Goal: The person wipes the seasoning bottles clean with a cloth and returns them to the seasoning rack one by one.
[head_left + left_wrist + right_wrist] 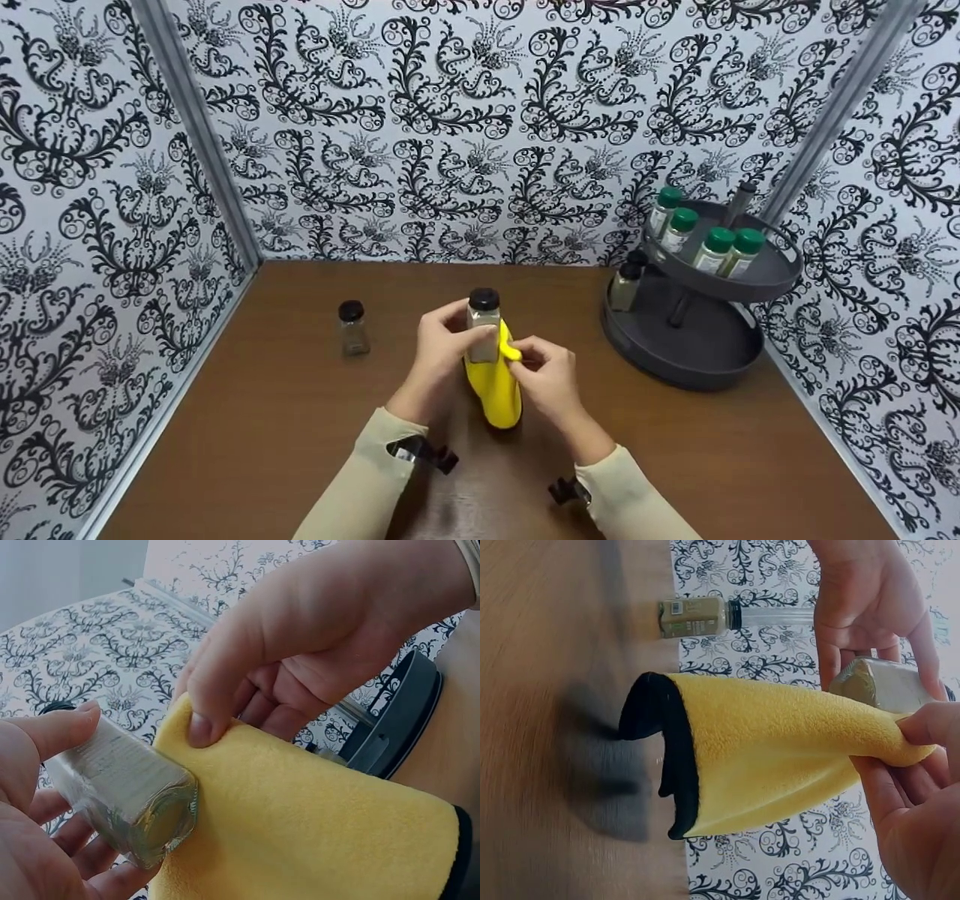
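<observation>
My left hand (442,346) holds a glass spice jar (484,341) with a black lid between thumb and fingers, raised over the table. In the left wrist view, the jar (124,787) is tilted, its base toward the cloth. My right hand (551,375) pinches the top of a yellow cloth (499,394) with a black edge. Thumb and fingers grip the cloth (780,727) in the right wrist view, and the rest of it hangs down beside the jar. A second black-lidded jar (354,330) stands upright on the table to the left.
A dark two-tier round rack (682,367) stands at the right. Several green-lidded jars (716,251) are on its upper tier, and black-lidded jars (625,289) stand on the lower one. Patterned walls (450,135) border the wooden table (285,420) at the back and sides.
</observation>
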Action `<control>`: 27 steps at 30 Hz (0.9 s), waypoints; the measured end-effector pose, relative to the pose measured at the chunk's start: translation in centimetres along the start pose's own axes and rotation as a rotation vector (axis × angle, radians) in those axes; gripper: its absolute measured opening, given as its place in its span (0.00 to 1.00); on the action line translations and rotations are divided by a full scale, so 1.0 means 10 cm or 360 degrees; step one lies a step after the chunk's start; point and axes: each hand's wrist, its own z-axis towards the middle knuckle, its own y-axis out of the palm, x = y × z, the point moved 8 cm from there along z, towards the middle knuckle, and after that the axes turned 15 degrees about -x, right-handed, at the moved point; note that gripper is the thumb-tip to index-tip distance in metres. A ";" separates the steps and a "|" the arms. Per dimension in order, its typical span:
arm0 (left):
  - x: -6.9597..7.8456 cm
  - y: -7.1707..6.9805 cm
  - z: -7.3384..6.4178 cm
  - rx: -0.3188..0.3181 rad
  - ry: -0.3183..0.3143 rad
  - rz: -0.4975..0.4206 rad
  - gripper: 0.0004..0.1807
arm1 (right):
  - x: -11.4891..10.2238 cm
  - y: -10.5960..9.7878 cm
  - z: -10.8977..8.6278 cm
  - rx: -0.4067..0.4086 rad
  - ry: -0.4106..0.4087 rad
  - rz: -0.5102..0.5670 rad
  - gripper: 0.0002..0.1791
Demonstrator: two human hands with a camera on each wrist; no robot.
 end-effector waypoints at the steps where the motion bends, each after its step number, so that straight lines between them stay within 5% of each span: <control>1: 0.01 0.00 0.00 0.0000 0.0006 0.0008 0.24 | -0.01 0.00 0.00 -0.0012 -0.0014 -0.0005 0.10; 16: -0.03 0.05 0.01 0.0003 0.0001 0.0041 0.24 | -0.10 -0.05 -0.02 0.0094 -0.0099 -0.0016 0.09; 27: -0.07 0.16 0.00 -0.0113 0.0008 0.0189 0.24 | -0.15 -0.18 -0.03 0.0184 -0.0166 0.0071 0.07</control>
